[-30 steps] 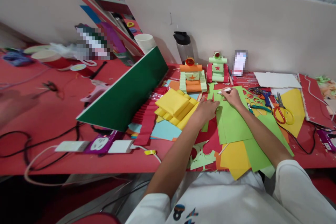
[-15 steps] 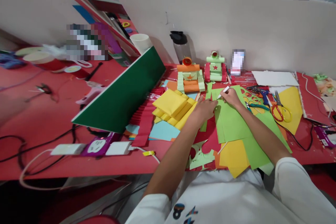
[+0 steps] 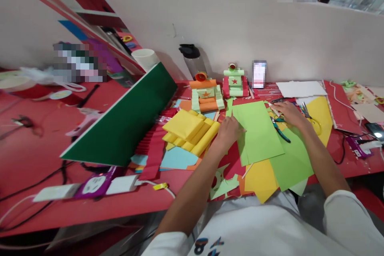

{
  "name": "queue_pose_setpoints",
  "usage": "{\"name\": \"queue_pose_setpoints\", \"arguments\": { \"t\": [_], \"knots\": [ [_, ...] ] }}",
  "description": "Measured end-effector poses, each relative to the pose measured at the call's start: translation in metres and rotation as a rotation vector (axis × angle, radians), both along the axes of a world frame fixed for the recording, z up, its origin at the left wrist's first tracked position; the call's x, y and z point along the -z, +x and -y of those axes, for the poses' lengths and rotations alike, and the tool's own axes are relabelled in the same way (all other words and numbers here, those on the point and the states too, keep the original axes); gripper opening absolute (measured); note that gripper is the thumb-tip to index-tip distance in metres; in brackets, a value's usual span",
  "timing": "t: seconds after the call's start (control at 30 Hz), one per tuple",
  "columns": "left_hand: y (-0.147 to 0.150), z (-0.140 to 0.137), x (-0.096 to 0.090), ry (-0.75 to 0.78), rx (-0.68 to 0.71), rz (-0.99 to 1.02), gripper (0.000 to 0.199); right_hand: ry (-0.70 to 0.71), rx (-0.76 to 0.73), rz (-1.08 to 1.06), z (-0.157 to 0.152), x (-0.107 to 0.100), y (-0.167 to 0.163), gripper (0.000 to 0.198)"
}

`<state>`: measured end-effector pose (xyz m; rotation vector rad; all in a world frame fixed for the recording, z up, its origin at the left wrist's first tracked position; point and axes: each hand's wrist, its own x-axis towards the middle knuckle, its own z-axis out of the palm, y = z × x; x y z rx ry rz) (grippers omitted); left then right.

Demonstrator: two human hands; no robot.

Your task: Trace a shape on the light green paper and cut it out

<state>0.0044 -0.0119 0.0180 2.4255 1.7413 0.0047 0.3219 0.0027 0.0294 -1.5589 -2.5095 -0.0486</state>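
Left hand [image 3: 228, 131] resting on the left edge of the light green sheet [image 3: 258, 132], fingers curled loosely against the paper and pressing it flat, not pinching it. Sheet lying flat on the red table [image 3: 45, 136], atop darker green and yellow paper [image 3: 264, 178], stretching from the left hand toward the right. Right hand [image 3: 289, 114] just off the sheet's upper right corner, palm down over the tools there; a thin white stick [image 3: 273, 109] pokes out by its fingertips, but cannot tell whether held or merely touched. Green-handled pliers [image 3: 280, 131] lying just below that hand, on the sheet's right edge. Folded yellow stack [image 3: 190, 130] immediately left of the left hand. Two paper models [image 3: 219, 90] standing beyond the sheet.
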Motion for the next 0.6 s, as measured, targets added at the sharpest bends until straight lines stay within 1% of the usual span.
{"name": "queue_pose_setpoints", "arguments": {
  "t": [0.07, 0.13, 0.2, 0.27, 0.33, 0.37, 0.43, 0.47, 0.53, 0.6],
  "knots": [
    [0.002, -0.001, 0.003, -0.026, -0.019, 0.003, 0.046, -0.004, 0.004, 0.021, 0.011, 0.005, 0.003, 0.075],
    [0.003, -0.002, 0.002, -0.054, -0.034, -0.006, 0.046, -0.009, 0.026, -0.018, 0.022, 0.007, 0.001, 0.060],
    [0.003, -0.004, -0.001, -0.089, -0.061, -0.020, 0.045, -0.003, 0.108, -0.071, 0.033, 0.003, 0.000, 0.044],
    [0.003, -0.004, -0.005, -0.135, -0.075, -0.034, 0.043, 0.036, 0.274, -0.098, 0.044, -0.005, 0.007, 0.035],
    [0.003, -0.004, -0.007, -0.157, -0.054, -0.045, 0.036, 0.077, 0.515, -0.073, 0.055, -0.013, 0.022, 0.030],
    [0.003, -0.003, -0.007, -0.163, -0.041, -0.051, 0.033, 0.076, 0.644, -0.038, 0.061, -0.016, 0.031, 0.029],
    [0.003, -0.001, -0.007, -0.162, -0.014, -0.057, 0.029, -0.013, 0.851, 0.055, 0.071, -0.018, 0.049, 0.035],
    [0.004, 0.000, -0.006, -0.158, 0.000, -0.059, 0.027, -0.081, 0.910, 0.091, 0.074, -0.017, 0.057, 0.041],
    [0.005, 0.003, -0.005, -0.144, 0.026, -0.060, 0.026, -0.207, 0.964, 0.141, 0.078, -0.012, 0.065, 0.049],
    [0.007, 0.008, -0.004, -0.132, 0.041, -0.063, 0.025, -0.278, 0.981, 0.169, 0.077, -0.008, 0.067, 0.048]
  ]
}}
